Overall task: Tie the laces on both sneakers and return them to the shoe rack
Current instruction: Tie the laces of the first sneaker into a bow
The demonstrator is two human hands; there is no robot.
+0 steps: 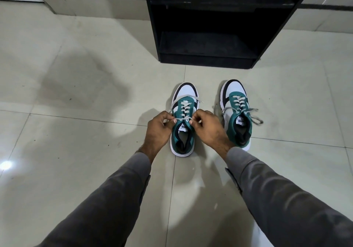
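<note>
A: hands?
B: left hand point(159, 125) and right hand point(207, 124) each pinch a lace end over the left sneaker point(183, 118); fingers curled tight.
A: right sneaker point(236, 113)?
B: beside it, laces loose; both near the shoe rack point(210, 27).

Two sneakers side by side on floor point(76, 94), toes toward shoe rack point(210, 27), which stands behind them at far edge by wall. Left sneaker point(184, 130) just beside right sneaker point(236, 113), apart. Left hand point(159, 127) and right hand point(207, 126) flank left sneaker, pinching its laces point(181, 119) over tongue. Right sneaker's laces point(254, 116) trail onto floor both sides.
</note>
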